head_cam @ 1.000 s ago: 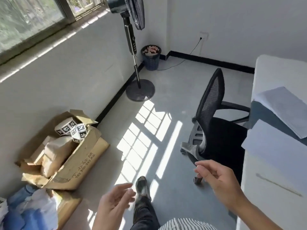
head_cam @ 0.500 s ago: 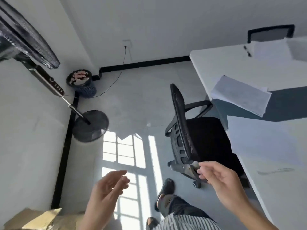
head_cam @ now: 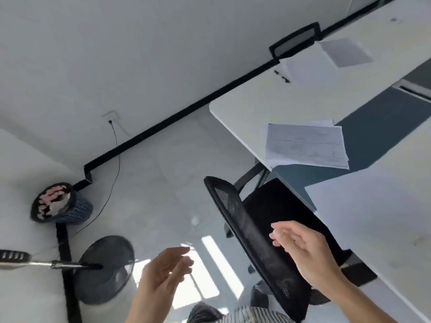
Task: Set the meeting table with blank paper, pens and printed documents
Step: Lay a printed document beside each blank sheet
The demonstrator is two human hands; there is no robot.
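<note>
A stack of printed documents [head_cam: 305,145] lies near the edge of the white meeting table [head_cam: 251,101]. A blank sheet [head_cam: 363,206] lies on the near part of the table. Farther back sit a white sheet [head_cam: 307,66], a grey sheet [head_cam: 345,52] and dark pens [head_cam: 282,76]. My left hand [head_cam: 163,273] hovers over the floor, fingers loosely spread, holding nothing. My right hand [head_cam: 303,250] floats in front of the black mesh chair [head_cam: 256,241], fingers relaxed and empty.
A second black chair [head_cam: 293,43] stands at the table's far end. A fan's round base [head_cam: 105,269] and a blue waste basket [head_cam: 60,203] stand by the wall on the left. A cable [head_cam: 114,159] runs down from a wall socket.
The view has swung right and up from the cardboard boxes toward the table. Both hands stay raised and empty; the right one now overlaps the chair back.
</note>
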